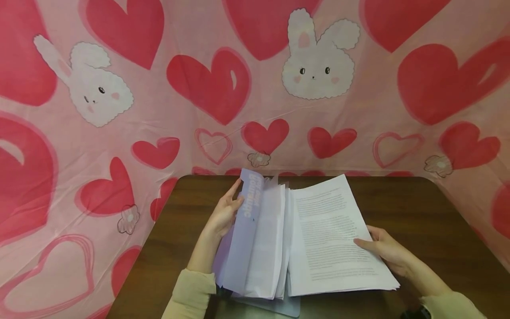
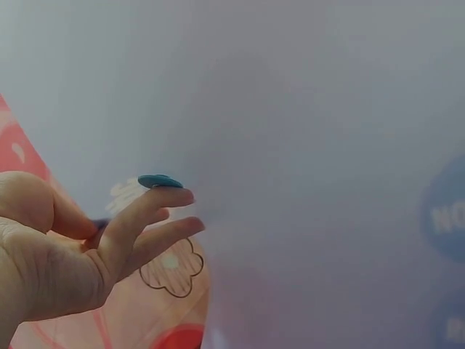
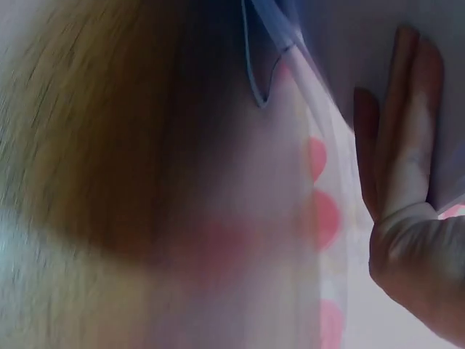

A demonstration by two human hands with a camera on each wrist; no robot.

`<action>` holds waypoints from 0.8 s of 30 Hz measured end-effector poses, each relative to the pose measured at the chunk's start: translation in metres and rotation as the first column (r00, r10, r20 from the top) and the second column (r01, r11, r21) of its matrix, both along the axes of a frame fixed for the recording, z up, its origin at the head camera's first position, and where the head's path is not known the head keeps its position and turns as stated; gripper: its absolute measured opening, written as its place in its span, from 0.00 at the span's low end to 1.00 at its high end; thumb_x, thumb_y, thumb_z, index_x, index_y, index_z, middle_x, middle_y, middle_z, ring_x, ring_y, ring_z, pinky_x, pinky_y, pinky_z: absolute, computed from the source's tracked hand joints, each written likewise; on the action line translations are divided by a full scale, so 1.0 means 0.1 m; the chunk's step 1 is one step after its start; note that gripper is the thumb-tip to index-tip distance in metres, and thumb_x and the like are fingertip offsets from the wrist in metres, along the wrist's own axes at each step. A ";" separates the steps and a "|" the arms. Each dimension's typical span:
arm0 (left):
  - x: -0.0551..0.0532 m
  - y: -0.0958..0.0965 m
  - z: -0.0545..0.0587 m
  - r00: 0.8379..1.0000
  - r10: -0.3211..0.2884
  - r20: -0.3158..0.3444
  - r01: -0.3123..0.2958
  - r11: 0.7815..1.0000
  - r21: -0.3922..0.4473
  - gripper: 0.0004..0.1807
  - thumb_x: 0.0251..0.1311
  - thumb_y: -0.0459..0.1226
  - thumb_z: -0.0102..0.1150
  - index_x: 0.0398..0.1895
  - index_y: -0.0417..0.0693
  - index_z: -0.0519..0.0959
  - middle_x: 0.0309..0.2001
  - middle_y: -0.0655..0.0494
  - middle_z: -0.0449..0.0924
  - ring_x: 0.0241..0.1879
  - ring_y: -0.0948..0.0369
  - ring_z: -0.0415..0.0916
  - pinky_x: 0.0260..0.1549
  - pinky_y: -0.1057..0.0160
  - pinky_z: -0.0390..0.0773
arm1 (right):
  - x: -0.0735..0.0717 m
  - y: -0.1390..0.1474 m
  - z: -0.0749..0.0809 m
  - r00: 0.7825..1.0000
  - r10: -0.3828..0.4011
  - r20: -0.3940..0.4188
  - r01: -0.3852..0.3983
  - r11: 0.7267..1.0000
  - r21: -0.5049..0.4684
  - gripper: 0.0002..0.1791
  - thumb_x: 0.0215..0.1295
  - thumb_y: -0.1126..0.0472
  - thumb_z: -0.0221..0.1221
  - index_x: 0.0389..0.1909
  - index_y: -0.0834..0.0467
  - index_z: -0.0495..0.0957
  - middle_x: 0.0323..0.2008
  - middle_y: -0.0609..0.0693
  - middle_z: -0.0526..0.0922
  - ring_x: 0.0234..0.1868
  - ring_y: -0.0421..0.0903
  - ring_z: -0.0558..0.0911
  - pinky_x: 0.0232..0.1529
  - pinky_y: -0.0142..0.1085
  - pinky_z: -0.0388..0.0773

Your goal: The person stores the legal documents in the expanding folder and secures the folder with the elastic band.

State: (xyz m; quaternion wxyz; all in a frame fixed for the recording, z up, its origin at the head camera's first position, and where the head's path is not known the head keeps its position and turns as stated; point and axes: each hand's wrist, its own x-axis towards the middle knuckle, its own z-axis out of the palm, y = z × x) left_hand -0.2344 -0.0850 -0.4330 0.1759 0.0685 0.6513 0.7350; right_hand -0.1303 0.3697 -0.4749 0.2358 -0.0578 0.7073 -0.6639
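A lilac folder (image 1: 242,239) stands partly open on the table, its lettered cover raised at the left. My left hand (image 1: 225,215) holds that cover by its outer edge. In the left wrist view, the left hand (image 2: 80,251) has its fingers against the cover (image 2: 312,145), beside a small teal disc (image 2: 160,181). Printed sheets (image 1: 330,239) fan out to the right of the folder. My right hand (image 1: 384,248) grips them at their right edge, thumb on the printed face. From the right wrist, the right hand's fingers (image 3: 407,138) lie along the underside of the paper.
More white pages (image 1: 268,248) stand within the folder beside its cover. Under them, a pale blue-grey panel (image 1: 279,305) lies near the table's front. The dark wooden table (image 1: 430,212) reaches back to a pink cloth (image 1: 271,102) with hearts and rabbits.
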 end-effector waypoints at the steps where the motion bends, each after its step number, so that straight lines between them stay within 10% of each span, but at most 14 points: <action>1: 0.00 0.00 0.00 1.000 0.002 -0.003 -0.002 1.000 0.000 0.38 0.88 0.35 0.45 0.93 0.65 0.45 0.14 0.71 0.53 0.11 0.74 0.51 0.11 0.76 0.54 | 0.01 -0.03 0.01 1.000 -0.010 -0.024 0.010 1.000 0.010 0.22 0.86 0.65 0.53 0.71 0.73 0.68 0.47 0.41 0.93 0.43 0.43 0.93 0.42 0.37 0.92; 4: 0.00 -0.01 0.00 1.000 0.012 -0.008 -0.012 1.000 -0.001 0.39 0.88 0.34 0.45 0.93 0.65 0.45 0.18 0.69 0.65 0.12 0.74 0.52 0.12 0.76 0.55 | 0.07 -0.14 0.07 0.993 -0.045 -0.105 0.057 0.993 0.106 0.26 0.86 0.65 0.54 0.73 0.81 0.64 0.46 0.44 0.93 0.39 0.42 0.93 0.39 0.37 0.91; 7: 0.00 -0.02 0.02 1.000 0.020 -0.013 -0.020 1.000 0.001 0.39 0.88 0.34 0.44 0.92 0.67 0.45 0.60 0.44 0.86 0.13 0.74 0.52 0.13 0.77 0.56 | 0.13 -0.26 0.13 0.973 -0.057 -0.224 0.109 0.969 0.224 0.30 0.84 0.68 0.55 0.74 0.85 0.59 0.45 0.55 0.93 0.34 0.41 0.92 0.33 0.38 0.90; 10: 0.00 -0.04 0.04 0.999 0.032 -0.018 -0.031 0.999 0.010 0.39 0.88 0.34 0.44 0.92 0.67 0.45 0.88 0.27 0.39 0.15 0.75 0.53 0.14 0.78 0.56 | 0.15 -0.32 0.20 0.954 -0.068 -0.292 0.154 0.946 0.285 0.30 0.82 0.70 0.56 0.74 0.84 0.61 0.43 0.64 0.91 0.30 0.41 0.91 0.29 0.39 0.89; 24: 0.01 -0.01 0.04 0.999 0.039 -0.032 -0.040 0.999 -0.013 0.38 0.88 0.34 0.46 0.92 0.68 0.47 0.78 0.34 0.63 0.13 0.74 0.52 0.13 0.76 0.55 | 0.09 -0.41 0.24 0.959 -0.236 -0.155 0.264 0.945 0.195 0.31 0.84 0.66 0.55 0.77 0.79 0.60 0.43 0.46 0.92 0.35 0.41 0.91 0.35 0.37 0.90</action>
